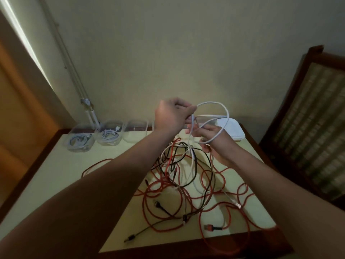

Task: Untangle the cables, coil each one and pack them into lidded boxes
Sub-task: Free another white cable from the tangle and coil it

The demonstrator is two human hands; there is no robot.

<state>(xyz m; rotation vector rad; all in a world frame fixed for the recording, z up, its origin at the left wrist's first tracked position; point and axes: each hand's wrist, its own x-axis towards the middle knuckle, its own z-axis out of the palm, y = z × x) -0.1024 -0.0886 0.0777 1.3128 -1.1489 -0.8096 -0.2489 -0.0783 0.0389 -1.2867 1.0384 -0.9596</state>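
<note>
The left hand (173, 116) pinches the top of a white cable (212, 103) loop. The right hand (214, 141) curls round its bottom, above the red and black tangle (179, 184) on the table (74, 165). I think this is the coiling step; next, the tail needs pulling free and winding round too.
</note>
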